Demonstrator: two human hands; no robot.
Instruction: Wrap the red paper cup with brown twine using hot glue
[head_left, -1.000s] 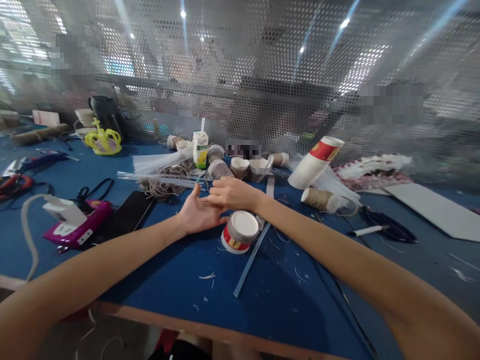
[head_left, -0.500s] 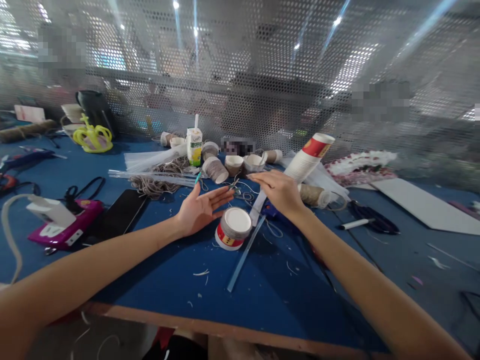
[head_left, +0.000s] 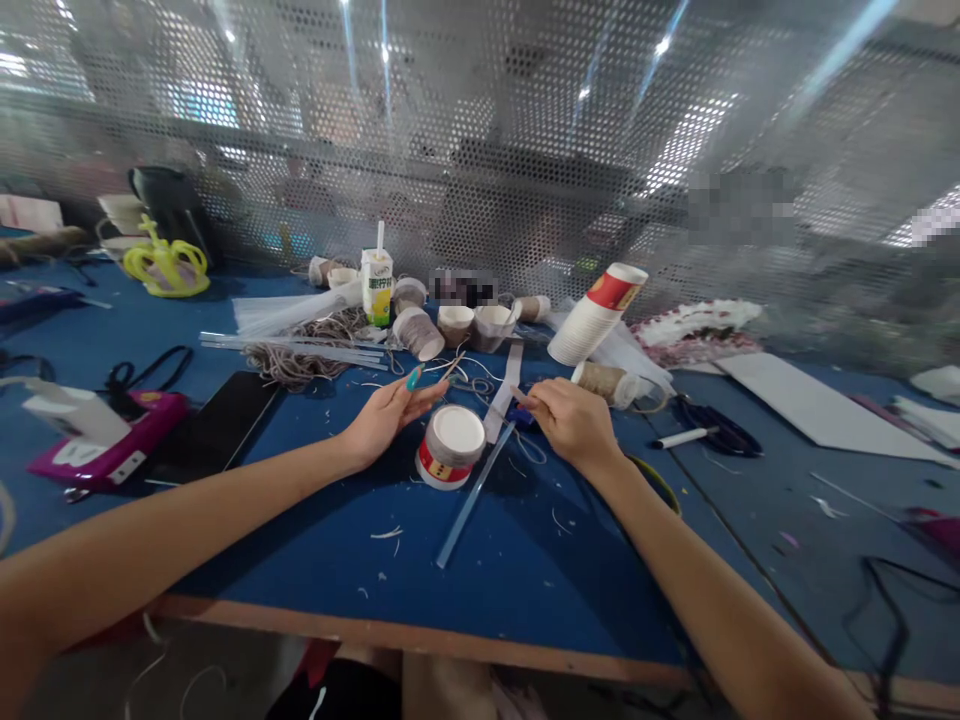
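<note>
A paper cup (head_left: 451, 447), upside down, red and white with grey cord wound round it, stands in front of me. My left hand (head_left: 386, 418) is just left of it, palm turned inward, fingers apart, holding nothing I can see. To the cup's right, my right hand (head_left: 564, 415) is raised with its fingers curled and closed; what they hold, if anything, is too small to name. A pale strip (head_left: 504, 392) lies between the hands, and a clear glue stick (head_left: 474, 500) slants beside the cup. Loose cord (head_left: 480, 375) lies behind.
Behind stand a drink carton (head_left: 377, 288), cord-wrapped cups (head_left: 418, 334) and a leaning cup stack (head_left: 598, 315). At left are a purple power strip (head_left: 112, 440), a black phone (head_left: 217, 425) and a yellow crown (head_left: 166, 262). A white board (head_left: 825, 405) and marker (head_left: 682, 438) lie right.
The view has shifted slightly. My left hand has turned from palm up to more edge-on, and my right hand's fingers have curled in from a flatter pose and moved lower.
</note>
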